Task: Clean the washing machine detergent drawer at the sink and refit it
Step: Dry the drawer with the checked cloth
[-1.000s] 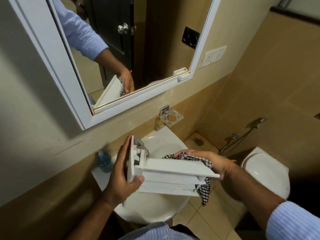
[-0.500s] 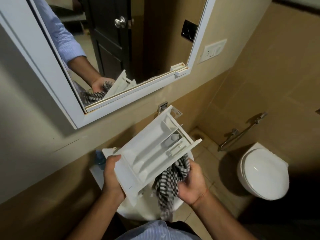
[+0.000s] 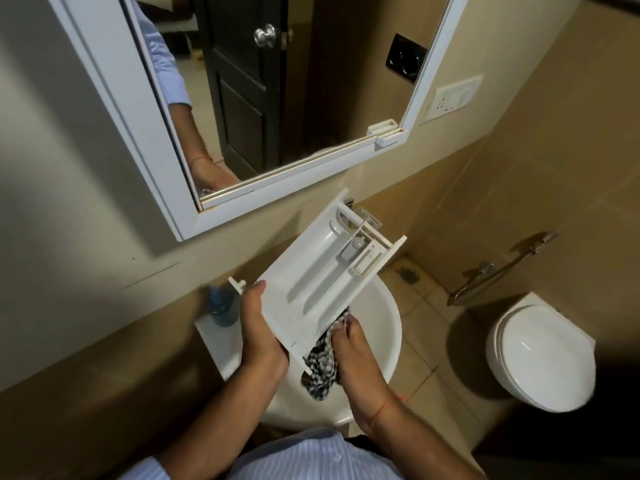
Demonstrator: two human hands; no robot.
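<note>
The detergent drawer [image 3: 322,275] is held in the air over the sink [image 3: 384,327], open side up toward the camera, its long axis slanting from the near-left end up and away to the far-right end, where the small compartments and a grey siphon cap sit. The left hand [image 3: 259,327] grips its near-left end, thumb over the top edge and fingers curled beneath, so the whole length reaches away from that hand to the upper right. The right hand [image 3: 353,355] is just beside the drawer's near long edge, below and to the right, fingers bunched round a checked cloth [image 3: 322,365] that hangs toward the basin and touches the drawer's lower edge. The right hand is the one placed to wipe; judging by this, the cloth must travel up along the long axis, away from both wrists. A blue bottle [image 3: 221,304] stands on the sink ledge left of the left hand.
</note>
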